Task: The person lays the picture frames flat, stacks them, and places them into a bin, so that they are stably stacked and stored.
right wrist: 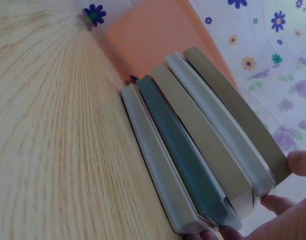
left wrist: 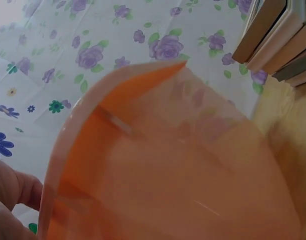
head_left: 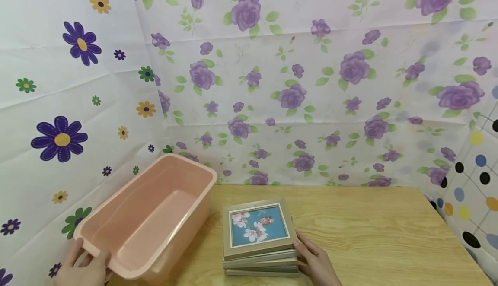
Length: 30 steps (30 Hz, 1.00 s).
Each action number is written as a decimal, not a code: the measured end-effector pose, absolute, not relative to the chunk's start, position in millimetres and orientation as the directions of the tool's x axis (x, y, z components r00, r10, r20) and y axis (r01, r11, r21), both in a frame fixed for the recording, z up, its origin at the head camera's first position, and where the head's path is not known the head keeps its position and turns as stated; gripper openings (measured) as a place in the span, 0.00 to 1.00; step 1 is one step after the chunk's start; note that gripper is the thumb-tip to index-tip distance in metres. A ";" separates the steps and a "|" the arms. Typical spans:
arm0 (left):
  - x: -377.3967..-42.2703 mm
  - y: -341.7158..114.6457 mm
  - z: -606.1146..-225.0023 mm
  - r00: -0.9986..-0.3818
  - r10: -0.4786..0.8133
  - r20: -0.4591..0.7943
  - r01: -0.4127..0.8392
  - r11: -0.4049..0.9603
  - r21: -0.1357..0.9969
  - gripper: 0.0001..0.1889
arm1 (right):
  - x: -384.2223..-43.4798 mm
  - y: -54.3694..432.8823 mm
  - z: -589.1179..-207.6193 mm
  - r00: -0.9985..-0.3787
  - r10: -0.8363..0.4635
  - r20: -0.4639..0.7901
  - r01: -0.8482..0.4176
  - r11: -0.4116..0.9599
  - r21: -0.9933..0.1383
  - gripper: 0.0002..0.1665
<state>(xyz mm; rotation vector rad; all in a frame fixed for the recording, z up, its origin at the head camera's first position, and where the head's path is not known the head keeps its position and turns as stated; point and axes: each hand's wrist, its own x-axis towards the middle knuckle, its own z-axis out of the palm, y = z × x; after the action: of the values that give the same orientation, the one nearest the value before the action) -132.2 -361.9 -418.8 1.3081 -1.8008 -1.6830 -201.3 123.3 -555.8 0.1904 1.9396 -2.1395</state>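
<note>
My left hand [head_left: 81, 264] grips the near-left end of a pink plastic basin [head_left: 190, 208] by its rim, thumb on one side and fingers on the other. The basin's inside holds nothing visible, and it is angled on the left of the table. A stack of several picture frames [head_left: 258, 255] lies right of the basin, its layers slightly askew. On top is a beige frame [head_left: 268, 248] with a picture of blossoms on blue. My right hand [head_left: 317, 262] touches the stack's right side. In the right wrist view its fingertips [right wrist: 275, 204] press against the frames' corner edges.
The wooden table [head_left: 358, 225] extends right of the stack. Flowered sheets [head_left: 288, 83] rise behind it and on the left, and a dotted sheet [head_left: 467, 191] hangs at the right edge.
</note>
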 end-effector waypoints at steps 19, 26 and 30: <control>-264.0 -364.4 -388.4 -0.926 -0.370 -0.079 -0.164 0.203 0.965 0.47 | -201.2 130.6 -558.3 -0.963 -0.163 -0.216 0.235 -0.109 -0.966 0.43; -312.1 -362.1 -396.6 -0.986 -0.161 -0.052 -0.102 0.324 0.941 0.45 | -201.7 132.6 -557.2 -0.962 -0.167 -0.217 0.230 -0.066 -0.971 0.43; -332.1 -356.0 -401.2 -0.994 -0.101 -0.035 -0.067 0.337 0.939 0.44 | -201.3 133.7 -556.3 -0.960 -0.188 -0.208 0.225 -0.077 -0.971 0.42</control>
<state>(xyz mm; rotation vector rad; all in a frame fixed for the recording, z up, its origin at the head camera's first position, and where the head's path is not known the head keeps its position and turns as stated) -332.1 -356.0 -401.2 0.1594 -2.5441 -1.7854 -201.3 133.7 -556.3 0.0405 1.9188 -2.1193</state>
